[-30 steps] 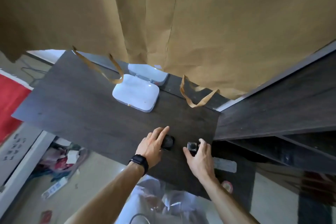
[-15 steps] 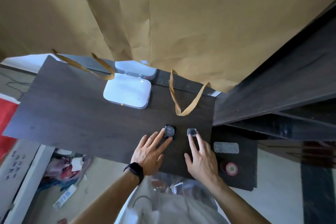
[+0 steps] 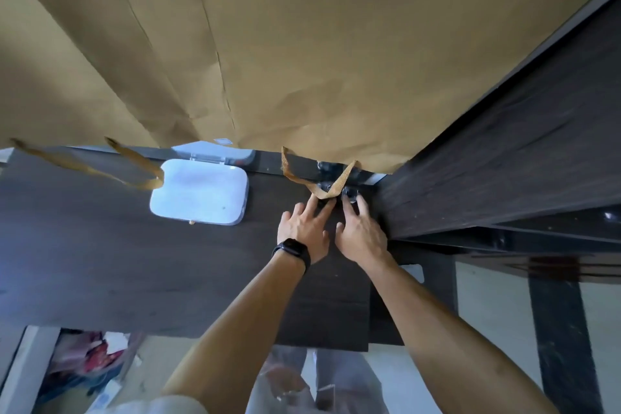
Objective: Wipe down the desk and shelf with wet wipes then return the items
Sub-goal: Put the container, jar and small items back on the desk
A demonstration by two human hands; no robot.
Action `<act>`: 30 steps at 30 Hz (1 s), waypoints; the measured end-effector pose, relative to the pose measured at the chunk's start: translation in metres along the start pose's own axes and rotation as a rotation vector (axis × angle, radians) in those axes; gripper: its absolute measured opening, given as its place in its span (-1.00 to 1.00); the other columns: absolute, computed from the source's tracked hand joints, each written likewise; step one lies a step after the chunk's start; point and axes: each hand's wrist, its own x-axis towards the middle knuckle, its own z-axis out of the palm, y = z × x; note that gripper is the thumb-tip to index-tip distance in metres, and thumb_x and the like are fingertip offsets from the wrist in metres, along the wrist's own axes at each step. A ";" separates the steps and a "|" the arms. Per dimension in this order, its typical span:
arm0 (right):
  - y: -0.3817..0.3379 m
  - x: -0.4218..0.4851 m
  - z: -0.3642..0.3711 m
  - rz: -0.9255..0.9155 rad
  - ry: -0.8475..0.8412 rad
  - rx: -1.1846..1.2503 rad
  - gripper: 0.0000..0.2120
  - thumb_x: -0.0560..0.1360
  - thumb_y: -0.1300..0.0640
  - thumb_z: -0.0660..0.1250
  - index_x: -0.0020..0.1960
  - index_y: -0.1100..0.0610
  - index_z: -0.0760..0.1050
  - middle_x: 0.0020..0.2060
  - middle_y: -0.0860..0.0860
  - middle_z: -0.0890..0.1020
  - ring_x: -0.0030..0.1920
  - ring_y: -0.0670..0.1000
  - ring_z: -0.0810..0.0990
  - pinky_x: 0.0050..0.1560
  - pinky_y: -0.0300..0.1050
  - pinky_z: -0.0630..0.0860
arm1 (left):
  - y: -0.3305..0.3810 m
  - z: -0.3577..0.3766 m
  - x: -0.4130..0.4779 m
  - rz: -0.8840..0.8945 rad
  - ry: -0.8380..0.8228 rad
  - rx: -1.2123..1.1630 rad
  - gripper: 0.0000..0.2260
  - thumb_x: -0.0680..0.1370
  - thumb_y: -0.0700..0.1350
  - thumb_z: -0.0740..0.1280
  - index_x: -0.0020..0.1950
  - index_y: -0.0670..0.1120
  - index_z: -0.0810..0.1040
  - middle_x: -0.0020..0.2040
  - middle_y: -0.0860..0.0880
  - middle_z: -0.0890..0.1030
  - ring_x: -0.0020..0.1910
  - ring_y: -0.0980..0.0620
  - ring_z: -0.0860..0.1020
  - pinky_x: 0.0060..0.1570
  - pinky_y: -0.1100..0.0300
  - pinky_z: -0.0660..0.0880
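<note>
I have both hands at the far right corner of the desk [image 3: 100, 262], up around one o'clock from its middle, tight against the dark shelf [image 3: 504, 158] that rises at three o'clock. My left hand [image 3: 304, 228] lies flat, fingers [image 3: 311, 203] spread and stretched forward, the tips touching a small dark round item [image 3: 324, 185] under the tan strap [image 3: 332, 190] of the big paper bag [image 3: 302, 44]. It has hold of nothing that I can see. My right hand [image 3: 361, 233] has its fingers curled loosely over the second small item [image 3: 349, 194], a dark glinting thing; whether they pinch it or only press on it I cannot tell.

The risks sit in that crowded corner. The strap loop drapes across the round item, so if my left fingers drag back they may snag the strap and tug the bag, which hangs over the desk's far edge. The two items lie just beside each other and near the back edge; a hard push could send one into the gap behind the desk or knock it against the shelf. The white case [image 3: 198, 191] with its lid open, at eleven o'clock from my hands, is well apart and looks safe.
</note>
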 end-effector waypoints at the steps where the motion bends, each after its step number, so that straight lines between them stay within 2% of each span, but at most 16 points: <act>1: 0.000 0.005 -0.003 -0.005 -0.008 -0.008 -0.37 0.60 0.05 0.21 0.60 0.01 0.05 0.60 0.06 0.01 0.27 0.22 0.53 0.10 0.10 0.53 | -0.001 -0.002 0.005 -0.005 -0.004 0.005 -0.34 0.52 0.05 0.26 0.57 0.16 0.05 0.51 0.01 0.16 0.33 -0.12 0.33 0.18 -0.02 0.37; 8: -0.005 0.021 -0.028 0.021 -0.119 -0.001 -0.35 0.55 0.18 0.19 0.60 -0.01 0.08 0.59 0.11 0.05 0.44 0.25 0.35 0.35 0.08 0.38 | 0.004 -0.002 0.013 -0.044 -0.079 -0.046 -0.26 0.50 -0.01 0.29 0.58 0.17 -0.04 0.55 -0.06 0.06 0.34 -0.15 0.32 0.19 -0.03 0.37; 11: 0.002 0.010 -0.028 -0.034 -0.110 0.059 -0.35 0.51 0.24 0.20 0.57 0.00 0.15 0.54 0.09 0.20 0.45 0.20 0.35 0.38 0.06 0.38 | 0.010 -0.003 0.006 -0.079 -0.131 -0.126 -0.32 0.54 -0.05 0.26 0.58 0.16 0.01 0.58 -0.14 -0.02 0.32 -0.21 0.35 0.16 -0.07 0.41; 14: 0.013 -0.013 -0.023 -0.113 -0.110 0.119 -0.40 0.52 0.22 0.17 0.54 -0.02 0.22 0.46 0.05 0.36 0.43 0.13 0.38 0.39 0.06 0.37 | 0.017 -0.005 -0.011 -0.095 -0.142 -0.145 -0.44 0.57 -0.05 0.21 0.56 0.12 0.13 0.54 -0.16 0.12 0.31 -0.20 0.37 0.15 -0.06 0.42; 16: 0.023 -0.035 -0.021 -0.166 -0.090 0.129 -0.47 0.57 0.21 0.18 0.52 0.02 0.28 0.44 0.02 0.39 0.44 0.07 0.37 0.43 -0.03 0.33 | 0.023 -0.005 -0.029 -0.129 -0.121 -0.155 -0.56 0.58 -0.03 0.19 0.47 0.05 0.30 0.42 -0.11 0.30 0.30 -0.16 0.39 0.15 -0.04 0.43; 19: 0.049 -0.071 -0.017 -0.221 -0.085 0.115 -0.57 0.62 0.13 0.20 0.49 0.02 0.37 0.45 -0.02 0.40 0.44 0.02 0.37 0.45 -0.11 0.30 | 0.032 -0.001 -0.058 -0.183 -0.128 -0.171 -0.65 0.57 -0.01 0.19 0.35 0.02 0.43 0.32 -0.05 0.41 0.30 -0.12 0.40 0.19 -0.02 0.43; 24: 0.107 -0.121 -0.029 -0.335 -0.048 0.025 -0.61 0.63 0.07 0.18 0.44 0.00 0.44 0.43 -0.02 0.43 0.39 0.08 0.37 0.41 -0.14 0.26 | 0.067 0.002 -0.108 -0.219 -0.123 -0.106 -0.63 0.57 0.00 0.16 0.37 0.10 0.44 0.35 0.00 0.45 0.32 -0.08 0.40 0.24 0.02 0.41; 27: 0.139 -0.150 -0.045 -0.385 0.070 0.016 -0.63 0.62 0.06 0.19 0.41 -0.01 0.47 0.42 -0.02 0.45 0.42 0.05 0.32 0.43 -0.17 0.22 | 0.095 0.004 -0.135 -0.201 -0.092 -0.055 -0.63 0.56 0.00 0.17 0.37 0.12 0.44 0.35 0.01 0.45 0.34 -0.07 0.40 0.25 0.05 0.40; 30: 0.170 -0.176 -0.070 -0.398 0.175 0.040 -0.63 0.61 0.04 0.20 0.40 -0.02 0.48 0.42 -0.05 0.45 0.46 0.04 0.27 0.46 -0.08 0.27 | 0.125 0.000 -0.150 -0.152 -0.007 -0.007 -0.64 0.56 0.00 0.18 0.36 0.14 0.44 0.36 0.03 0.45 0.35 -0.06 0.39 0.26 0.04 0.40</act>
